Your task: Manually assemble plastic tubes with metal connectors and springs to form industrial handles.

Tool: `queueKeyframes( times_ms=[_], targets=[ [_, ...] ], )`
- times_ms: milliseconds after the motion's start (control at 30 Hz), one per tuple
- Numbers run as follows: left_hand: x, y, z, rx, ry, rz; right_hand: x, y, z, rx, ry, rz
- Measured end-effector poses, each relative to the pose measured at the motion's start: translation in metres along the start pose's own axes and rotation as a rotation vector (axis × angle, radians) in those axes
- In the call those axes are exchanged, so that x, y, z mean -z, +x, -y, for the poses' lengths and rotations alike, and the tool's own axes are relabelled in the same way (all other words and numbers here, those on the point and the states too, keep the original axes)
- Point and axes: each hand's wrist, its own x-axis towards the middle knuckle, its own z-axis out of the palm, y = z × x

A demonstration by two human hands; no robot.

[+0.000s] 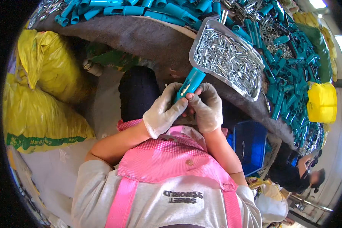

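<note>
My left hand (pixel 164 110) and my right hand (pixel 208 107), both in light grey work gloves, meet in front of my chest. Together they hold a teal plastic tube (pixel 192 81) that points up toward the table. A small silver metal pin (pixel 185 89) lies against the tube's side between my fingertips. Just beyond the tube sits a metal tray (pixel 200 41) filled with several small silver pins.
A grey table (pixel 148 38) curves across the top, piled with teal tubes (pixel 288 76) at the back and right. Yellow sacks (pixel 41 114) stand on the floor at left. A blue crate (pixel 250 146) and a yellow container (pixel 322 102) are at right. Another person (pixel 300 174) sits at lower right.
</note>
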Motion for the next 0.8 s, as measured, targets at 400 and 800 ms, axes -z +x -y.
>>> queueKeyframes(
  times_ms=[400,800],
  targets=[
    [0.014,0.012,0.009,0.476,-0.588,-0.19,0.04,0.103,0.076,0.612,-1.508,0.062],
    [0.013,0.033,-0.019,0.402,-0.978,0.199,0.032,0.042,0.066,0.342,-0.527,0.045]
  ],
)
